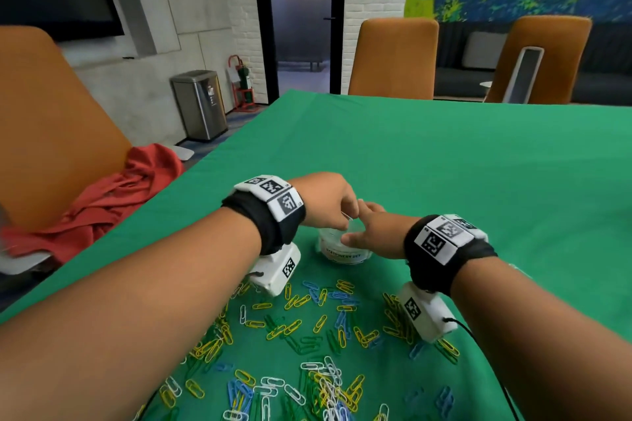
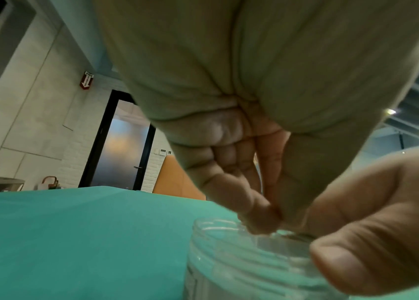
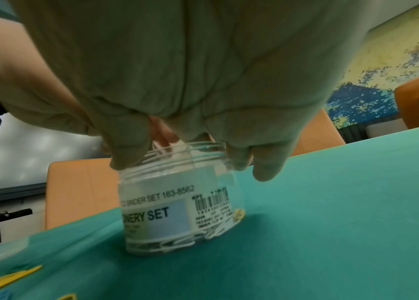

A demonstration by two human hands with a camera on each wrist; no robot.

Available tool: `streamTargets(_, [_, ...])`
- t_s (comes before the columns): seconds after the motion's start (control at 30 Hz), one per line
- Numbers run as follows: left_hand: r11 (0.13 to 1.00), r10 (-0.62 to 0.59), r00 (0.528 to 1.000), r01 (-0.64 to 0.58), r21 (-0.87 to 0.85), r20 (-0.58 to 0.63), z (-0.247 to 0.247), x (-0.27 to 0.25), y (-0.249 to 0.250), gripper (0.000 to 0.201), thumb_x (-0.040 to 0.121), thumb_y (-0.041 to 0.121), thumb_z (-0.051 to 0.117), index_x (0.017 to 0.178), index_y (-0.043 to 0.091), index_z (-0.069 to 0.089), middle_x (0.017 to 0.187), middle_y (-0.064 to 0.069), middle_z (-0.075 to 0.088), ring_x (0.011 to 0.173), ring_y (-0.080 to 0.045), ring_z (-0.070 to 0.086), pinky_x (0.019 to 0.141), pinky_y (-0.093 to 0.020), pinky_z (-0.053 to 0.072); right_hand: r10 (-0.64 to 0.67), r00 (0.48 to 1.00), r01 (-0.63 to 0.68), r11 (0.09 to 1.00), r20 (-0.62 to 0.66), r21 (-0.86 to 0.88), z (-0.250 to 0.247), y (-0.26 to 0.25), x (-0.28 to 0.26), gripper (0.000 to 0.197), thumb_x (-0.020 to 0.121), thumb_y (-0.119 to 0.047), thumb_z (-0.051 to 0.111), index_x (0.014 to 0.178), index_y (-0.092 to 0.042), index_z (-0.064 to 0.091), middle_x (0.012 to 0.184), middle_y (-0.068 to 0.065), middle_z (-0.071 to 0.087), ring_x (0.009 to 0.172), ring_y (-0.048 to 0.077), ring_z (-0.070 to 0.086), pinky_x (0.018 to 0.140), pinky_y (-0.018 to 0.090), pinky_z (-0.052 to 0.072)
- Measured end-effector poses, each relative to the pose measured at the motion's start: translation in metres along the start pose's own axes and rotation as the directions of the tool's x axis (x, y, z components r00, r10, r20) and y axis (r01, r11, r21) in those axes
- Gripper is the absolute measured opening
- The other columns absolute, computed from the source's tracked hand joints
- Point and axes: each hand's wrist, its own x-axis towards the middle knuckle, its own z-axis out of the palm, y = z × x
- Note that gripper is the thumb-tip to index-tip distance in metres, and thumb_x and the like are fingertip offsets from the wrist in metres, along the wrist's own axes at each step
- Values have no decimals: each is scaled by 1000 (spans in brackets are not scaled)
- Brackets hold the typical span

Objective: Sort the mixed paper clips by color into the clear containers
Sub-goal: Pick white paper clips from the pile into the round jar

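A clear plastic jar [image 1: 343, 251] with a "STATIONERY SET" label stands on the green cloth beyond the mixed pile of paper clips [image 1: 318, 335]. White clips [image 3: 203, 235] lie on its bottom. My right hand [image 1: 359, 225] grips the jar's rim, thumb [image 3: 126, 156] on one side and fingers [image 3: 259, 162] on the other. My left hand [image 1: 345, 218] hovers over the open mouth with fingertips bunched, pinching a thin white clip [image 3: 162, 151]. From the left wrist, those bunched fingertips [image 2: 262, 219] sit just above the jar [image 2: 228, 263].
Yellow, blue, green and white clips are scattered over the near cloth between my forearms. Orange chairs [image 1: 393, 58] stand at the far edge and one at the left with a red cloth [image 1: 113, 195] draped on it. A steel bin [image 1: 200, 104] stands on the floor.
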Motion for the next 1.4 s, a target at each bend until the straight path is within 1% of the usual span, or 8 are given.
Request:
streamTargets(0.13, [993, -21, 996, 11, -118, -83, -13, -17, -20, 30, 84, 11, 70, 111, 24, 74, 101, 11, 74, 65, 16, 58, 71, -11, 47, 29, 1000, -29, 999, -2, -19, 1, -4, -1, 92, 95, -56, 46, 155, -9, -6, 164, 5, -7, 148, 23, 19, 118, 36, 20])
streamTargets(0.27, [977, -201, 974, 191, -95, -107, -11, -65, -66, 9, 83, 16, 72, 88, 21, 76, 67, 14, 67, 50, 14, 54, 62, -17, 43, 28, 1000, -28, 1000, -12, 0, -1, -8, -6, 88, 97, -55, 44, 155, -9, -4, 164, 5, -6, 147, 23, 21, 117, 34, 21])
streamTargets(0.47, [921, -390, 906, 388, 43, 163, 28, -126, -88, 24, 79, 42, 79, 81, 18, 76, 68, 3, 74, 59, -6, 65, 62, -19, 48, 60, 998, -60, 998, -4, -28, -5, -14, -12, 87, 97, -55, 43, 155, -10, -3, 164, 4, -4, 147, 25, 23, 117, 37, 22])
streamTargets(0.83, [917, -394, 916, 397, -39, 71, 52, -146, -88, 14, 79, 31, 81, 76, 21, 72, 67, 14, 68, 64, -1, 61, 66, -21, 48, 85, 995, -93, 966, -47, -241, -19, -24, -16, 86, 89, -61, 54, 151, -10, 22, 160, 10, 19, 143, 28, 29, 115, 44, 29])
streamTargets(0.93, [909, -404, 914, 404, -100, 12, 51, -154, -96, 14, 78, 30, 82, 75, 20, 72, 71, 13, 72, 68, -2, 65, 68, -21, 50, -84, 964, -11, 934, -252, -357, -24, -39, -28, 86, 77, -57, 71, 146, -24, 31, 158, 9, 15, 145, 29, 19, 116, 46, 27])
streamTargets(1.03, [911, -405, 911, 395, -119, -79, 49, -159, -102, 16, 79, 28, 79, 72, 21, 68, 72, 12, 70, 71, -5, 64, 66, -21, 47, -376, 834, 180, 877, -404, -445, -13, -77, -36, 45, 78, -42, 70, 119, -37, 52, 133, -3, 43, 126, 25, 39, 103, 41, 38])
streamTargets(1.17, [891, -439, 882, 402, -211, -171, 46, -166, -110, 20, 78, 25, 78, 66, 20, 62, 71, 8, 69, 69, -6, 62, 62, -22, 44, -443, 885, 386, 871, -144, -305, 20, -128, -35, 7, 83, -20, 56, 84, -26, 60, 88, -8, 61, 89, 22, 62, 67, 26, 44])
streamTargets(1.4, [669, -543, 839, 421, -612, -17, 41, -171, -125, 13, 89, 11, 53, 82, 18, 63, 63, 0, 53, 45, -11, 46, 43, -19, 37, -326, 939, 342, 854, 109, -391, 42, -153, -17, 18, 90, -21, 57, 104, -19, 69, 101, 2, 67, 95, 27, 63, 70, 26, 43])
